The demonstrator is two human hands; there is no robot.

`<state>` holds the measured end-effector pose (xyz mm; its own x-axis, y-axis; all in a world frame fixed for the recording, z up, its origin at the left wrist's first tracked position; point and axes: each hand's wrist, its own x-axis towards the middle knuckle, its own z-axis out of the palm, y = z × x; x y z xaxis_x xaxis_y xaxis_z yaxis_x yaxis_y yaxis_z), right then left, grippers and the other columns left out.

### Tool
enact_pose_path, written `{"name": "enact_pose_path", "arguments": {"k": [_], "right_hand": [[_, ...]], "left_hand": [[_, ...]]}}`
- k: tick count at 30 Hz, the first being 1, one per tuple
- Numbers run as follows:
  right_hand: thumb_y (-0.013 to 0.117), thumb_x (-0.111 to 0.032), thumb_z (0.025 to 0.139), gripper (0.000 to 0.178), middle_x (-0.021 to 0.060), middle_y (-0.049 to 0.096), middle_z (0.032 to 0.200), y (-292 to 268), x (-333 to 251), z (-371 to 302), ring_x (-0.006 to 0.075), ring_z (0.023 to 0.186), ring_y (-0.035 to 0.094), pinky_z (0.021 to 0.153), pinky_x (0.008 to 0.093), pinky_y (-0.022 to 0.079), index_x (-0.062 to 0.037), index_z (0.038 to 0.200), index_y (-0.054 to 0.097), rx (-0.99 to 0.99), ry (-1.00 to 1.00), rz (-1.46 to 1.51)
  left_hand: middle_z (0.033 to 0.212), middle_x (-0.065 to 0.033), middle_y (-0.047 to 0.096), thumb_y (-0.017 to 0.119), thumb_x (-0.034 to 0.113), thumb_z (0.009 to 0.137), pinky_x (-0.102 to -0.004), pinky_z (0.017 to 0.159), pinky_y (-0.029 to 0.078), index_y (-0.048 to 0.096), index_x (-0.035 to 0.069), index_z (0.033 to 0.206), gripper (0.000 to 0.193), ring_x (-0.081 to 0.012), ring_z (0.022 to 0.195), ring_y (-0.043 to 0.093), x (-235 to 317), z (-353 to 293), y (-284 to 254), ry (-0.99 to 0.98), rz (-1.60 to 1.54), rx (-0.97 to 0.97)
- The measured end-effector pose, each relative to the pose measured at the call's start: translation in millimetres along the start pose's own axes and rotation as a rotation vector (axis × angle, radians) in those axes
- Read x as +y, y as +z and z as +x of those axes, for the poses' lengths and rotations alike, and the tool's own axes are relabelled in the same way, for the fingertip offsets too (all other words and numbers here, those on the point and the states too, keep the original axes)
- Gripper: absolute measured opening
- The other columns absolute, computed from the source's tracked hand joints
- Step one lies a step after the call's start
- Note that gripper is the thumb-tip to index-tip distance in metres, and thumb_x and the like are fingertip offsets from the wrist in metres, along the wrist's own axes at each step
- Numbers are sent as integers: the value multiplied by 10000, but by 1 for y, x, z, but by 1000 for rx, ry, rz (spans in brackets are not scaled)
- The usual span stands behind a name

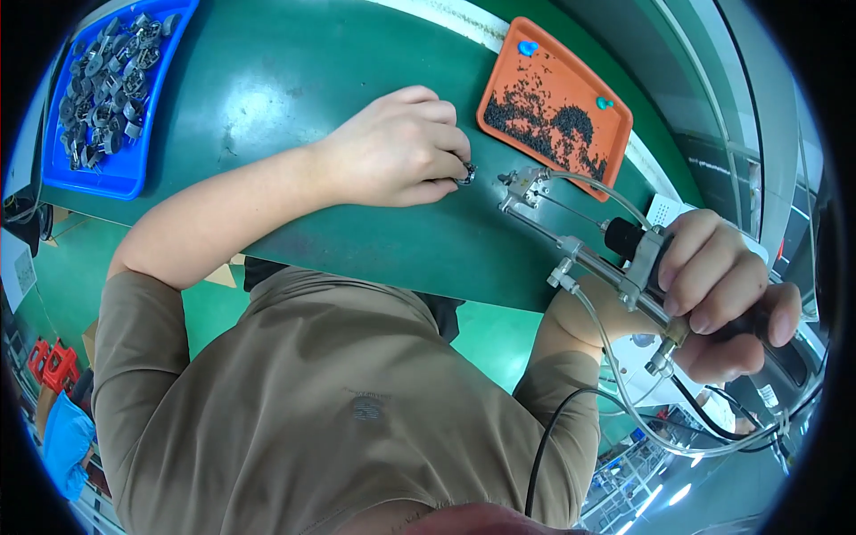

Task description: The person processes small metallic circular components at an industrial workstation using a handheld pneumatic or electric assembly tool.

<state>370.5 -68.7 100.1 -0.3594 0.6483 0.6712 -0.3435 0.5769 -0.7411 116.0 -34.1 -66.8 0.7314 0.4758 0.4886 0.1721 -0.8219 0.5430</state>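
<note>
My left hand (401,147) rests over the green worktop, its thumb and fingers closed on a small metal-and-dark part (468,174). Most of that part is hidden by the fingertips. Wrapped in my right hand (727,290) is a long metal hand tool (588,257), which looks like a screw-feeding driver with hoses and a black collar. Its metal head (528,185) points left and stays a short gap to the right of the part. Just beyond the tool head sits an orange tray (571,71) with many tiny black pieces (571,125), probably screws.
A blue tray (94,183) heaped with grey and metal parts (107,85) stands at the far left of the worktop (267,89). A clear hose (615,357) and a black cable (548,428) trail from the tool. Red stools (58,364) are on the floor at left.
</note>
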Motion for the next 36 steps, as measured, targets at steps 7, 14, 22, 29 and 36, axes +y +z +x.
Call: {"name": "enact_pose_path", "arguments": {"k": [7,14,22,29,36], "right_hand": [[629,-370,1027,296,-40,597,773,-8,14,2,87,594,563,582,261,423,-189,1260,596,-76,93,75],[669,-404,1012,318,-49,593,780,2,31,-4,90,608,571,592,261,429,-213,1253,587,-112,99,114],[668,-390,1022,317,-25,596,807,4,41,0,107,617,583,596,288,473,-205,1245,539,-256,128,114],[670,-389,1022,319,-18,598,804,5,46,-2,102,612,588,576,277,486,-202,1238,530,-269,128,140],[668,-372,1026,297,-20,592,793,7,48,-2,101,603,590,565,274,489,-206,1218,514,-286,106,128]], "left_hand": [[1030,3,725,807,152,792,-373,908,497,792,103,927,145,-206,930,639,-4,-1,5,6,3,23],[1032,15,713,803,157,799,-364,915,487,781,100,933,148,-199,947,639,-5,-2,8,-8,-2,18],[1043,13,715,809,157,785,-370,906,493,774,98,929,159,-211,953,639,-6,-3,8,-6,-9,9],[1053,6,720,808,155,786,-373,914,497,777,90,939,170,-224,961,636,-4,-3,8,-11,3,15],[1054,4,720,805,160,799,-373,915,497,780,89,935,156,-223,960,634,-2,-2,10,-15,7,11]]}}
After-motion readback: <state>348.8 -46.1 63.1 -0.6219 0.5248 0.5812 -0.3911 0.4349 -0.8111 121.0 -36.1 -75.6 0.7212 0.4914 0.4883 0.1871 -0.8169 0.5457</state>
